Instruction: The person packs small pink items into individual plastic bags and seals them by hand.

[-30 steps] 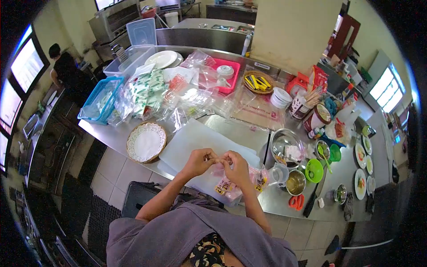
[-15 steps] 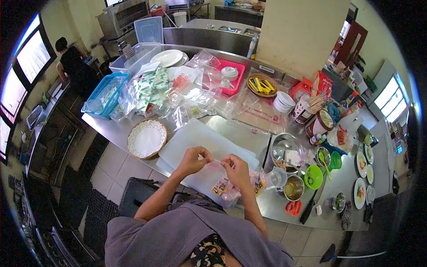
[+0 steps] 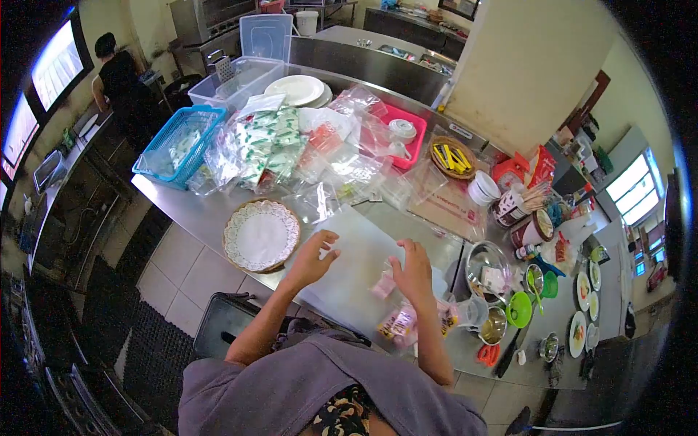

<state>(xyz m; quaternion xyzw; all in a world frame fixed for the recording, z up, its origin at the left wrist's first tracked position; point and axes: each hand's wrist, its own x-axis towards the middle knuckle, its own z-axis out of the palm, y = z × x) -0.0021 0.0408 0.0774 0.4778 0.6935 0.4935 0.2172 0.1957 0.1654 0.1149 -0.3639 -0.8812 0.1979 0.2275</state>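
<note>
Above the white cutting board, my left hand is open, its fingers curved and apart, near the doily-lined basket. My right hand is also open, over the board's right side. Between the hands there is a gap with nothing held in it. A small clear packet with something pink inside lies on the board just left of my right hand. Closer to my body, pink-and-yellow printed plastic bags sit at the board's near edge, partly hidden by my right forearm.
Plastic bags and green-patterned packets pile up behind the board, beside a blue basket and a pink tray. To the right stand a steel bowl, a green bowl, orange-handled scissors and a knife. Another person stands far left.
My hands were pinched close together over the board; now they have spread apart and opened. The small pink packet now shows on the board. The view has shifted slightly.
</note>
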